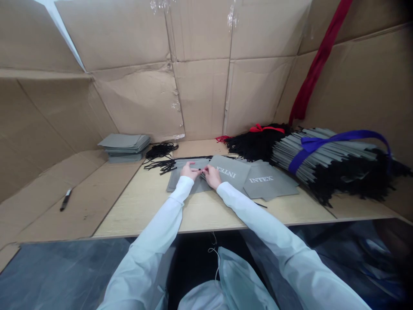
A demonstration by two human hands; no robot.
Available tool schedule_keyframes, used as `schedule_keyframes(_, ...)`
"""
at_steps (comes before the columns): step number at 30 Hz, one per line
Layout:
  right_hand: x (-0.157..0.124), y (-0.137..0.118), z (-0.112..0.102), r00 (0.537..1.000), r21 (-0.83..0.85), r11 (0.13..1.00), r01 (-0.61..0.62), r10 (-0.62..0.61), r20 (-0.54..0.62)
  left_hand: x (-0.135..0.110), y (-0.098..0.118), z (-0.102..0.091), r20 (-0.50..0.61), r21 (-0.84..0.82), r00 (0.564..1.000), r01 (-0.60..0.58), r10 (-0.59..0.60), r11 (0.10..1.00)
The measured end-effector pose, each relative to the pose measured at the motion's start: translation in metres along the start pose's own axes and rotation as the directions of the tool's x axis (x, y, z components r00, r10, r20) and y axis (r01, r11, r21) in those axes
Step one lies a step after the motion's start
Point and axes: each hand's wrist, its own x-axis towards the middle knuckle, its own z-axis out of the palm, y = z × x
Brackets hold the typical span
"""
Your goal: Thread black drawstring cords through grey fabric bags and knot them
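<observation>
My left hand (191, 171) and my right hand (212, 176) meet fingertip to fingertip over the middle of the table. Between them lies the left edge of a flat grey piece printed INTEX (237, 170), its lettering upside down to me. The right fingers pinch that edge. A small dark bit shows at the left fingertips, which are closed; what they hold is too small to make out. Under both hands are flat grey pieces (174, 183). Right of them, another grey INTEX piece (269, 183) lies on others. Black cords (161, 167) stick out at the left.
At back left stand a stack of grey pieces (124, 148) and a bundle of black cord (161, 150). Back right holds a black cord heap (258, 142) and grey pieces tied with blue ribbon (311, 146). A marker (66, 200) lies left. Cardboard walls (200, 94) enclose the table.
</observation>
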Motion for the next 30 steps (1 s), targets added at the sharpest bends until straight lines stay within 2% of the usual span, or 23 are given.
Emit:
schedule_keyframes(3, -0.001, 0.000, -0.001, 1.000, 0.117, 0.993, -0.020, 0.020, -0.004, -0.006, 0.003, -0.002, -0.052, 0.158, 0.995, -0.079, 0.088, 0.984)
schedule_keyframes(9, 0.002, 0.007, -0.002, 0.998, 0.316, 0.947, -0.063, 0.067, -0.001, -0.010, 0.009, -0.004, 0.030, 0.229, 0.984, -0.177, 0.175, 0.957)
schedule_keyframes(14, 0.007, 0.011, 0.000, 0.986, 0.502, 0.851, -0.157, 0.107, 0.127, -0.005, 0.006, -0.004, 0.093, 0.300, 0.974, -0.226, 0.208, 0.927)
schedule_keyframes(16, 0.007, 0.011, 0.000, 0.991, 0.519, 0.845, -0.127, 0.087, 0.101, -0.003, 0.005, -0.004, 0.113, 0.330, 0.965, -0.261, 0.237, 0.907)
schedule_keyframes(20, 0.004, 0.012, 0.001, 1.000, 0.475, 0.880, 0.010, -0.008, -0.005, -0.005, 0.003, -0.002, 0.138, 0.372, 0.928, -0.373, 0.346, 0.850)
schedule_keyframes(23, 0.004, 0.014, 0.002, 0.999, 0.478, 0.877, 0.052, -0.051, -0.014, -0.007, 0.004, -0.002, 0.120, 0.342, 0.921, -0.389, 0.371, 0.855)
schedule_keyframes(25, 0.006, 0.016, 0.004, 0.999, 0.508, 0.861, 0.030, -0.037, 0.004, -0.008, 0.004, -0.002, 0.116, 0.289, 0.924, -0.384, 0.366, 0.877)
schedule_keyframes(28, 0.011, 0.019, 0.006, 0.998, 0.578, 0.816, -0.010, -0.025, 0.053, -0.007, 0.003, -0.002, 0.087, 0.199, 0.930, -0.366, 0.356, 0.909)
schedule_keyframes(30, 0.014, 0.018, 0.005, 0.992, 0.643, 0.765, 0.019, -0.092, 0.080, -0.004, 0.001, -0.002, 0.066, 0.111, 0.931, -0.364, 0.359, 0.925)
